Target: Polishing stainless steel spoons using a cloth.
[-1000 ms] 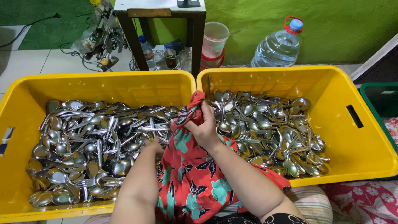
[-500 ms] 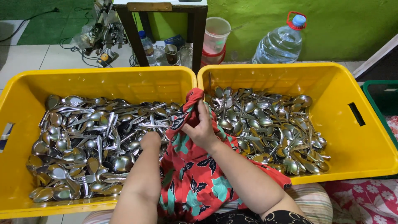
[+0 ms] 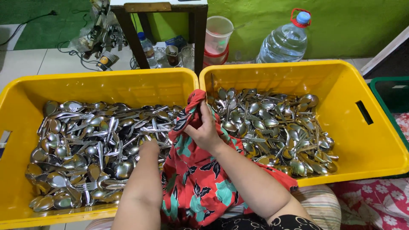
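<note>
Two yellow plastic crates sit side by side, each heaped with metal spoons and forks. My right hand [image 3: 205, 130] grips a bunched red floral cloth [image 3: 194, 179] above the seam between the crates. The cloth hangs down over my lap. My left hand [image 3: 150, 147] is mostly hidden under the cloth's edge at the right side of the left crate [image 3: 25, 91], over its cutlery [image 3: 91, 147]. Whether it holds anything is hidden. The right crate [image 3: 362, 140] holds its own cutlery pile [image 3: 277, 127].
Behind the crates stand a large water bottle [image 3: 284, 41], a pale plastic tub [image 3: 218, 35], a small bottle [image 3: 147, 50], cups and a dark table leg [image 3: 198, 38] against a green wall. A green crate [image 3: 392, 96] is at the right. Cables lie at far left.
My right hand has shifted slightly on the bunched cloth, and my left hand has slid further under the cloth's edge. The view has tilted down a little.
</note>
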